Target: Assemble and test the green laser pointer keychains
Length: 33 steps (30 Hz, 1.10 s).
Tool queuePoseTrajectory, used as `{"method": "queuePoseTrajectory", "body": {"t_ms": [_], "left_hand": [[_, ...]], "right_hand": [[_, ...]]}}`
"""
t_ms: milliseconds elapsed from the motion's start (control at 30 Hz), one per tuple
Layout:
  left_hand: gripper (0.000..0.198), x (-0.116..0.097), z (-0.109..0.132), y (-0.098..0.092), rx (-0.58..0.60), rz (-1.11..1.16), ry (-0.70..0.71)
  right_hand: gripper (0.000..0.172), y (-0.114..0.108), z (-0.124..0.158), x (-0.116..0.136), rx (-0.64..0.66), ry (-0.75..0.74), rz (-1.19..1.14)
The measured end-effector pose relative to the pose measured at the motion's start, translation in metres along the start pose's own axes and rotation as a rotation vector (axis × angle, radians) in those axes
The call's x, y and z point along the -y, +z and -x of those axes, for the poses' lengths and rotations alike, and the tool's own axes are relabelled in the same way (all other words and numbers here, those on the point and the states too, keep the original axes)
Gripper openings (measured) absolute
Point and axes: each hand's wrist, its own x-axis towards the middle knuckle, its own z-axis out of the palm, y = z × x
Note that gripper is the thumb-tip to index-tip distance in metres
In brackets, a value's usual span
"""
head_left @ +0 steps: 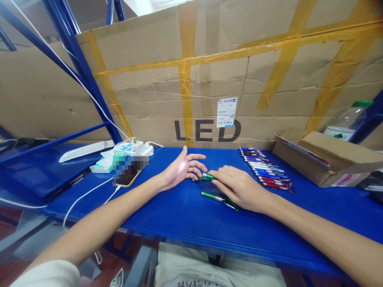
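My left hand (182, 169) lies palm up on the blue table (167, 215) with its fingers spread, and a small bright spot of light falls on the palm. My right hand (239, 187) is closed on a green pen-shaped flashlight (206, 177), whose tip points at the left palm. A second green flashlight (220, 199) with a clip lies on the table just under my right wrist.
A row of several small flashlights (266, 171) in blue, silver and red lies at the back right. An open cardboard box (323, 163) stands right of it, with a plastic bottle (347, 121) behind. A phone (128, 173), power strip (133, 148) and white cables sit left. A large taped cardboard sheet (209, 79) forms the back wall.
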Motion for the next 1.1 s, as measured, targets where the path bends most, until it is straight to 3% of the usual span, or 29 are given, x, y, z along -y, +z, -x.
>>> {"method": "queuePoseTrajectory", "body": {"t_ms": [567, 733, 933, 1100], "left_hand": [[0.087, 0.001, 0.001, 0.003, -0.006, -0.059, 0.009], [0.089, 0.005, -0.002, 0.005, -0.052, -0.155, 0.070], [0.069, 0.010, 0.000, 0.006, -0.109, -0.418, 0.230], [0.055, 0.011, 0.003, 0.009, -0.064, -0.490, 0.234]], "right_hand": [[0.032, 0.005, 0.003, -0.003, 0.100, 0.055, -0.072], [0.029, 0.005, 0.004, -0.003, 0.083, 0.060, -0.092], [0.028, 0.005, 0.004, -0.005, 0.013, 0.087, -0.095], [0.024, 0.005, 0.003, -0.005, -0.010, 0.101, -0.112]]}}
